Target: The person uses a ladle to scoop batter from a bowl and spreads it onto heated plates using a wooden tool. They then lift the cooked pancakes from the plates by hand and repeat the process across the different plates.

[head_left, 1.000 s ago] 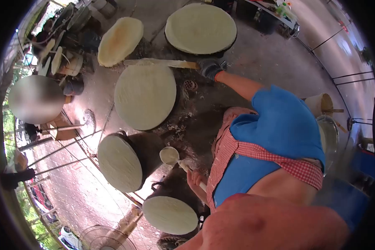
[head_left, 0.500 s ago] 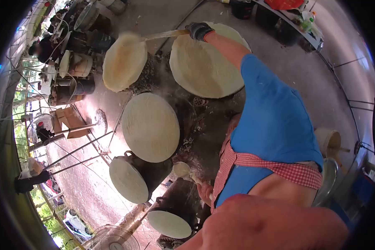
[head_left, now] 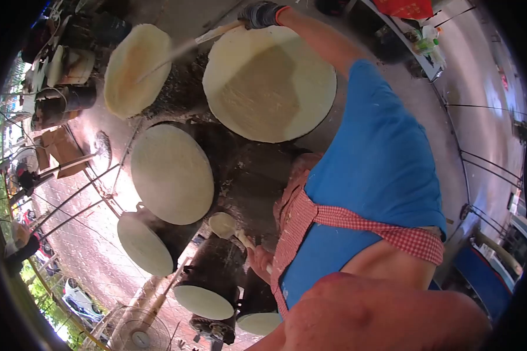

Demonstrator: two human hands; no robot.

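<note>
My right hand (head_left: 262, 14), in a dark glove, is closed around the wooden handle of a long spatula (head_left: 214, 35). Its thin, motion-blurred blade reaches over the browned flatbread (head_left: 136, 70) at upper left. Below the glove, a large pale flatbread (head_left: 269, 88) covers a round griddle, partly in shadow. My bare left hand (head_left: 260, 260) grips a ladle (head_left: 222, 225) by its light handle, near my apron; the bowl looks pale inside. Left of the ladle are a big pale round griddle (head_left: 171, 174) and a smaller one (head_left: 145, 244). Another pale griddle (head_left: 204, 302) lies below.
A fan (head_left: 139, 338) stands at the bottom left. Dark buckets (head_left: 70, 99) and a cardboard box (head_left: 63, 152) line the left side. At upper right is a table (head_left: 416, 50) with bottles and a red item. A further griddle (head_left: 260, 323) shows at the bottom.
The whole view has shifted, putting the griddles farther left. The spatula blade now crosses the right part of the browned flatbread. Both hands keep their holds.
</note>
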